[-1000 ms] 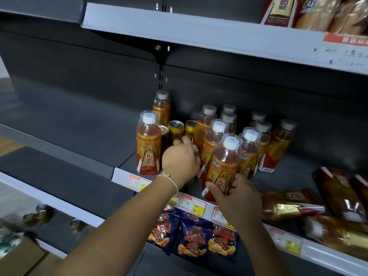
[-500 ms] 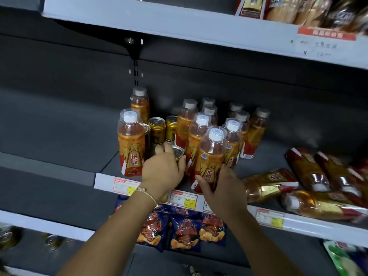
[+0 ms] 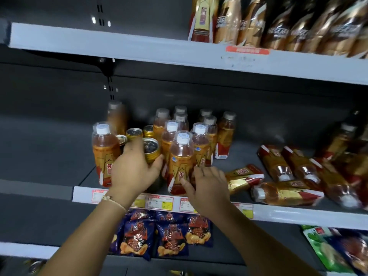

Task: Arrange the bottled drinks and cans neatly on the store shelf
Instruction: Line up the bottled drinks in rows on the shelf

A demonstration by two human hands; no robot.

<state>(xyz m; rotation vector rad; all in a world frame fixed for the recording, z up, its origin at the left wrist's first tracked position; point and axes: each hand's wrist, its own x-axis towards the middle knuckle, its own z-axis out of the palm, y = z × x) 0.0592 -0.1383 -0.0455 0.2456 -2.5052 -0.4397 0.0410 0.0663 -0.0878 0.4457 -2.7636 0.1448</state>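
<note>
Dim, flat light leaves the dark shelf back panel (image 3: 59, 116) in shadow, motion blur smears the upper-shelf packets (image 3: 298, 22) and fallen bottles (image 3: 298, 172), and shelf edges bow from wide-angle distortion.

You are looking at a dark grey shelf (image 3: 49, 156) with a white front rail carrying price tags (image 3: 160, 203). Upright bottles (image 3: 226, 134) are standing in a cluster just behind and right of the gripped can (image 3: 151, 150), one bottle (image 3: 103, 152) is standing just left of it, and more cans (image 3: 134, 133) are sitting right behind it. Further right of the grip, several bottles (image 3: 286, 193) are lying on their sides, well apart from the cluster.
</note>
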